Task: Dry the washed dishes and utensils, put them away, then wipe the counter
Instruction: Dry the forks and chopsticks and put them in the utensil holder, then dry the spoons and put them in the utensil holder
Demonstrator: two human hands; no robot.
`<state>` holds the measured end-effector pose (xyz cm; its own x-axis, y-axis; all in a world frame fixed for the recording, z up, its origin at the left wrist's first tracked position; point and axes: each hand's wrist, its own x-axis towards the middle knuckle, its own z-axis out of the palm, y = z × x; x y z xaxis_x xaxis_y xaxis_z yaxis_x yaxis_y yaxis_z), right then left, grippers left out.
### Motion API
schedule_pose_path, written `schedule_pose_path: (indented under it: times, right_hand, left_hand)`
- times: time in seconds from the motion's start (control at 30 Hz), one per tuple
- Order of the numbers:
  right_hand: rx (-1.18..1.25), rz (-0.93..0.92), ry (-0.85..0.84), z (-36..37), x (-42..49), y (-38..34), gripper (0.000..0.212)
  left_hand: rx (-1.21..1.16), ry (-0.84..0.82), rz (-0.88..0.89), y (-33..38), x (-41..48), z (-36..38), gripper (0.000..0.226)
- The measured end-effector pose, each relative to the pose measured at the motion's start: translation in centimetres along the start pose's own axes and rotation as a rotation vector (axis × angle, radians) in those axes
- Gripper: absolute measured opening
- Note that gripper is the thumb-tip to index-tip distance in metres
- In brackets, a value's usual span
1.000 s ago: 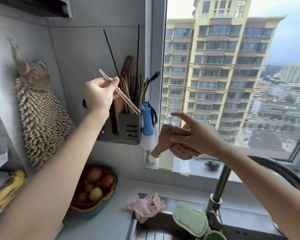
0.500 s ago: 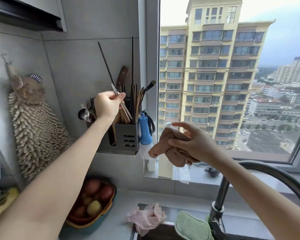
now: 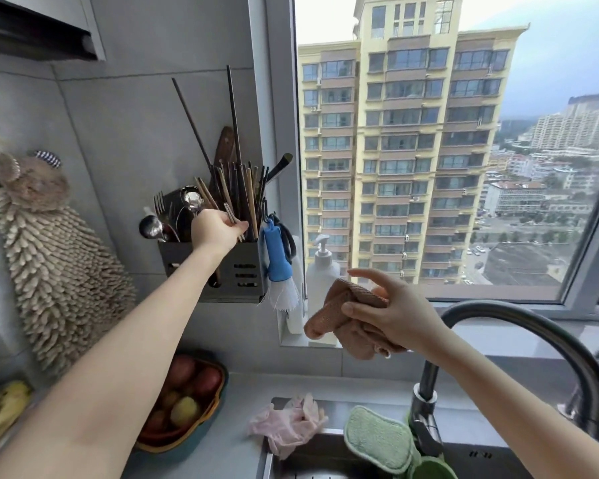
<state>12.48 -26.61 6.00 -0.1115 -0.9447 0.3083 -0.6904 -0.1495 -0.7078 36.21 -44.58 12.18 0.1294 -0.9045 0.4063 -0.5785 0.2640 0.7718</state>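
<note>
Pinching a chopstick pair (image 3: 230, 214) standing in the holder (image 3: 244, 275) among spoons (image 3: 191, 200), forks (image 3: 159, 202) and other chopsticks (image 3: 248, 188), your left hand (image 3: 212, 233) curled; your right hand (image 3: 396, 318) gripped the cloth (image 3: 327, 324).

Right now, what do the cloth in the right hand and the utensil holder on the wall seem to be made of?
The cloth: soft textile, probably microfibre, matte pinkish brown; it folds and droops. The utensil holder: dark grey, smooth, with punched slots and thin walls; likely coated metal, though plastic cannot be excluded.
</note>
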Motion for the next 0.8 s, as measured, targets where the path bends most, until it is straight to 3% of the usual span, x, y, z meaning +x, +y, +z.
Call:
schedule_pose_path:
  times: [0.1,0.23,0.37,0.6,0.8]
  right_hand:
    - [0.019,0.016,-0.004,-0.7,-1.9,1.0,0.058]
    - [0.112,0.043,0.030,-2.5,-5.7,2.6,0.060]
    - [0.233,0.085,0.097,-5.5,-11.5,4.2,0.034]
    - [0.314,0.292,0.306,-11.9,-24.0,9.6,0.021]
    - [0.305,0.529,0.479,-19.4,-32.2,17.8,0.019]
  left_hand:
    - [-0.011,0.145,-0.014,1.5,-1.9,-0.1,0.025]
    - [-0.024,0.279,0.147,3.2,-7.3,0.3,0.035]
    - [-0.083,0.041,0.372,5.9,-14.9,2.9,0.027]
    - [-0.303,-0.416,0.547,13.8,-28.0,10.2,0.017]
    - [-0.375,-0.571,0.751,20.9,-39.2,19.0,0.015]
